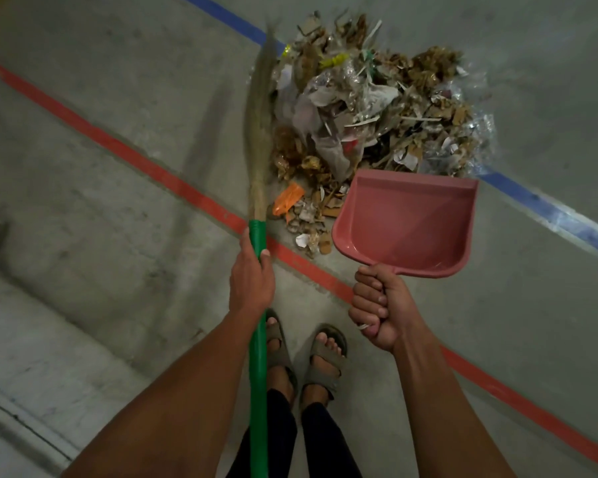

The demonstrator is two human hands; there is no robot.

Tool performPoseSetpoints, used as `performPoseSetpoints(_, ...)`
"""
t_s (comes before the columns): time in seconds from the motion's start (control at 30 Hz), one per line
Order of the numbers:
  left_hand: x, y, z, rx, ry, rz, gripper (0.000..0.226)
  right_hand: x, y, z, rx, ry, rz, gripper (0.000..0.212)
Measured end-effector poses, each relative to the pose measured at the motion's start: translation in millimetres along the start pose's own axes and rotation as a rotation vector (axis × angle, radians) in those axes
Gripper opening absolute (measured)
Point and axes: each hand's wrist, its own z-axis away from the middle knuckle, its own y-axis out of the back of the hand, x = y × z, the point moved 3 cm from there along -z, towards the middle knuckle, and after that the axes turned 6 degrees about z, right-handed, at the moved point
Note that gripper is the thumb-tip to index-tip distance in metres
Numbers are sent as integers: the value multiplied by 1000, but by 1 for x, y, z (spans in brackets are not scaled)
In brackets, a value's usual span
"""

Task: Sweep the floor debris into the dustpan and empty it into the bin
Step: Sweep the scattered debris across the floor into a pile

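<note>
Gripping the green broom handle (258, 339), the left hand (252, 274) had its fingers wrapped just below the place where the bristles (260, 132) begin. The right hand (377, 305) closed as a fist around the short handle of the pink dustpan (404, 222), which looked empty and seemed to be held a little above the floor (101, 167), though this was hard to tell.

To do this step well, I think the dustpan lip should first be pressed flat on the floor against the near edge of the debris pile (377, 108), and then the broom should pull the debris in with short strokes, so light plastic does not fly over the sides.

From the left grip the broom's long axis ran forward, away from the person, with the bristles lying along the left side of the pile. From the right grip the dustpan's open mouth pointed forward, toward the pile just beyond it. No bin was visible.
</note>
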Motion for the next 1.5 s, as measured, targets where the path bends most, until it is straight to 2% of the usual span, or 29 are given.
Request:
performPoseSetpoints(0.1,-16,-7,11,-15,201,-43,63,-1,1,0,-5,-6,13,40)
performPoseSetpoints(0.17,-28,-19,15,-97,360,-106,63,0,6,-3,-7,-15,18,40)
performPoseSetpoints(0.23,-30,-34,19,-240,441,-160,60,2,13,-5,1,-23,21,40)
performPoseSetpoints(0.3,-23,-48,23,-373,402,-174,57,6,21,-8,16,-31,26,40)
performPoseSetpoints(0.37,-14,-56,24,-403,330,-99,56,11,27,-8,33,-38,21,41)
performPoseSetpoints(0.53,3,-58,27,-235,94,102,62,28,33,-4,42,-40,-13,41)
performPoseSetpoints(0.63,16,-46,28,-187,-51,59,65,36,29,-1,44,-41,-31,39)
performPoseSetpoints(0.73,23,-35,23,-216,-141,-41,65,44,22,-1,41,-53,-43,39)
performPoseSetpoints(0.9,21,-20,1,-316,-232,-185,64,54,18,-10,22,-83,-63,39)
performPoseSetpoints(1.2,12,17,-35,-199,-255,-104,48,76,19,-31,-44,-161,-16,38)
performPoseSetpoints(1.5,-28,3,-78,-275,-342,-154,40,129,41,-80,-109,-258,-105,41)
